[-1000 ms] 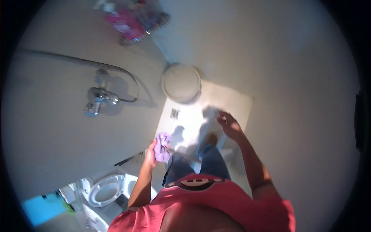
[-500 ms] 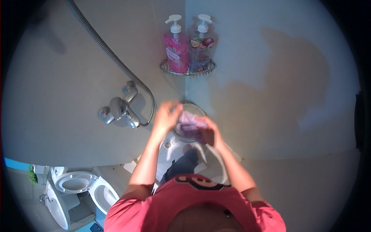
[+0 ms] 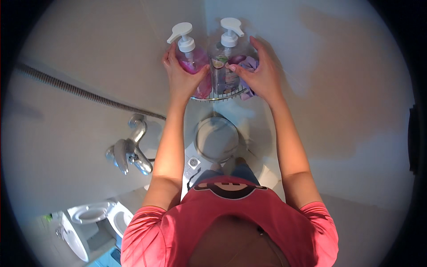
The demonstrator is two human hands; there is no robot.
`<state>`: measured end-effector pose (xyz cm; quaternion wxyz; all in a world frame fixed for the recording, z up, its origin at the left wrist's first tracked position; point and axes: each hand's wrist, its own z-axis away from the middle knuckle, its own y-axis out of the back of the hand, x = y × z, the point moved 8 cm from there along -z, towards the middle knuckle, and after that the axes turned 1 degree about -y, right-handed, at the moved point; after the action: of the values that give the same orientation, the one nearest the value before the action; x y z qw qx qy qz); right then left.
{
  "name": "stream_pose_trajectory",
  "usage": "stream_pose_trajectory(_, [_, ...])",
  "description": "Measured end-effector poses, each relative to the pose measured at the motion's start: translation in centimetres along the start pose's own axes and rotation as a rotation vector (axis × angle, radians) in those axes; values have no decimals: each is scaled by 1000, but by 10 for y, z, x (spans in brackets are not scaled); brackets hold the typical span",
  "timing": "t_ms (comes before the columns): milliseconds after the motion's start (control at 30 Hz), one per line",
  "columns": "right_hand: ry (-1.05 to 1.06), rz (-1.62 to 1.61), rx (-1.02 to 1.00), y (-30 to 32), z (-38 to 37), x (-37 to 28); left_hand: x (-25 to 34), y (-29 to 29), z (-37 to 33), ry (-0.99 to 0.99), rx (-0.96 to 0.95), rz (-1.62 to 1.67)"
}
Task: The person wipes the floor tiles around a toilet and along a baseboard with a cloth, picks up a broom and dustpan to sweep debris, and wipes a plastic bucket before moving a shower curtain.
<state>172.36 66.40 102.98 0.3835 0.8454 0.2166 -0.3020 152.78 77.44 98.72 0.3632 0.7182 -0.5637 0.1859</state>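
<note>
My left hand [image 3: 181, 81] is wrapped round a pink pump bottle [image 3: 200, 60] with a white pump head, thumb at the front and fingertips at its left side. To its right stands a clear pump bottle [image 3: 222, 55] with a fruit-patterned label, also white-topped. Around that one's right side closes my right hand [image 3: 264, 79], its thumb across the front. A crumpled purple cloth [image 3: 248, 90] is tucked between my right hand and the clear bottle. Both bottles are at a wire corner rack [image 3: 230, 95]; the pink one tilts slightly left.
On the left wall are a chrome mixer tap [image 3: 131, 151] and a shower hose [image 3: 89, 93]. Below the rack a round basin [image 3: 216, 138] sits in the corner, near a floor drain [image 3: 193, 162]. A toilet [image 3: 91, 212] and a washbasin [image 3: 73, 238] are at lower left.
Both hands have risen from above the round basin to the rack and taken hold of the bottles. The purple cloth has gone up with my right hand. The pink bottle has shifted and tilted left.
</note>
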Motion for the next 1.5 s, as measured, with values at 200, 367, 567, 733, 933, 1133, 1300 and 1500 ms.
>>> stream_pose_trajectory(200, [206,88,-208,-38,-22,2,10,20,15,100,231,-272])
stream_pose_trajectory(367, [92,-135,-389,-42,-25,23,6,16,28,158,296,-238])
stream_pose_trajectory(567, [67,-340,-511,-46,-15,14,29,37,51,152,322,-325])
stream_pose_trajectory(733, [119,-316,-546,-36,-24,18,68,55,90,119,290,-738])
stream_pose_trajectory(933, [60,-307,-183,-10,2,32,39,211,169,580,634,-1103])
stream_pose_trajectory(1133, [120,-622,-582,-54,79,-70,18,233,199,691,524,-1074])
stream_pose_trajectory(1300, [246,-700,-740,-198,124,-157,63,245,214,770,427,-726])
stream_pose_trajectory(1500, [391,-513,-798,-261,145,-175,364,355,282,71,945,-1684])
